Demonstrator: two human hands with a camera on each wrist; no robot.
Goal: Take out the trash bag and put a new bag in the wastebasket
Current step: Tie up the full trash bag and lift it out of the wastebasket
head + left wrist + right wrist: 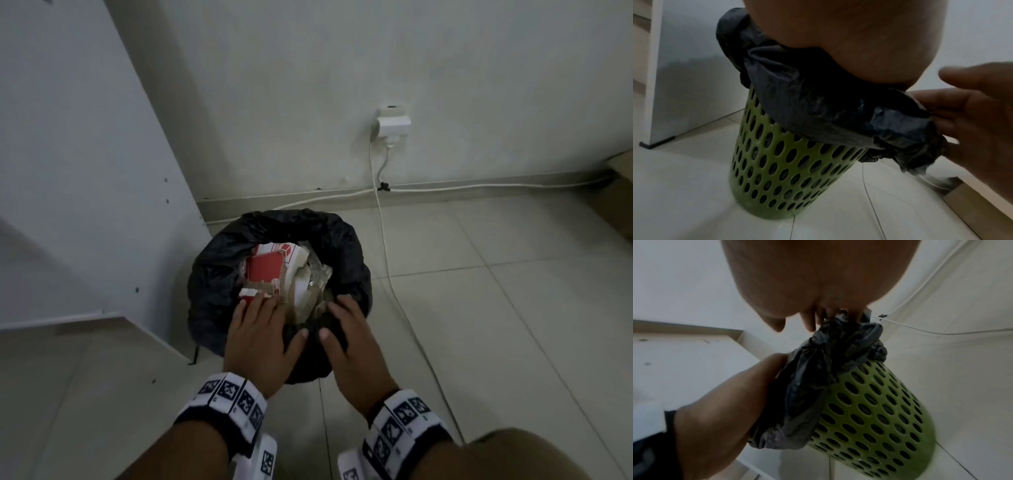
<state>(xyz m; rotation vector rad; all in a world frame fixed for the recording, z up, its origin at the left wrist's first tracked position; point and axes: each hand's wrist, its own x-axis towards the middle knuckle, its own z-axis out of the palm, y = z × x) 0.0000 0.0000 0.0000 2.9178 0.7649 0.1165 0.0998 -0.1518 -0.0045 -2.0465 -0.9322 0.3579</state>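
A green wastebasket with oval holes all over its wall stands on the tiled floor, in the middle of the head view, close to the foot of a white cabinet panel that fills the left of the frame. A black trash bag lines it, its edge folded out and down over the rim. The bag is full: a red and white carton lies on top at the center, with crumpled clear plastic and brown paper just to its right.

Both hands are on the near edge of the bag, at the lower middle of the head view. The left hand lies palm down with fingers spread and fairly straight, fingertips reaching the carton, thumb out toward the other hand; it presses rather than grasps. The right hand sits just beside it on the black plastic, and in the right wrist view its fingertips are curled into a bunched fold of the bag's edge, pinching it at the rim.

Each wrist wears a white band with black square markers. On the wall at the upper right of the head view a white plug adapter sits in a socket, and a white cable drops from it and trails across the floor to the right of the basket.
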